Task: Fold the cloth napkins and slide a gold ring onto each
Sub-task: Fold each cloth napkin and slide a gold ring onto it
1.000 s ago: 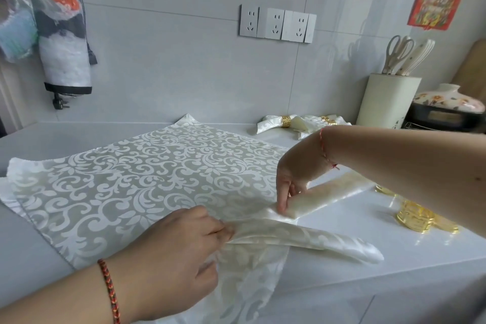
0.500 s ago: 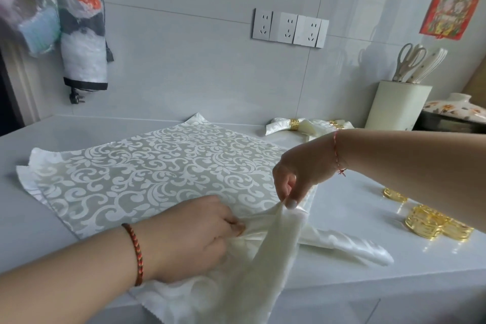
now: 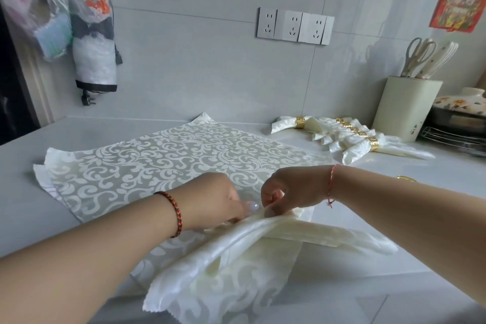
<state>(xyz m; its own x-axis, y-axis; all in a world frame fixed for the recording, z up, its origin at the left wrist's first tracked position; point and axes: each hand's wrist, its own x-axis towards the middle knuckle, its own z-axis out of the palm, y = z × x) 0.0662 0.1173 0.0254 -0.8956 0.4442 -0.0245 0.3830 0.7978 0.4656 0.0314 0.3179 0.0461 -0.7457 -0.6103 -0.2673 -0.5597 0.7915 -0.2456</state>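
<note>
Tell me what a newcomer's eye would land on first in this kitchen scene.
First, the big cream damask napkin spread over the white counter, with the left hand and right hand pinching its gathered near edge at centre frame. Next, the row of finished napkins in gold rings lying at the back right, beside the cream utensil holder with scissors.

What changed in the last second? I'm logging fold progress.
The right hand left the rolled strip and moved in beside the left hand; both now pinch the napkin at its gathered middle. The flat napkin beneath stayed spread.
</note>
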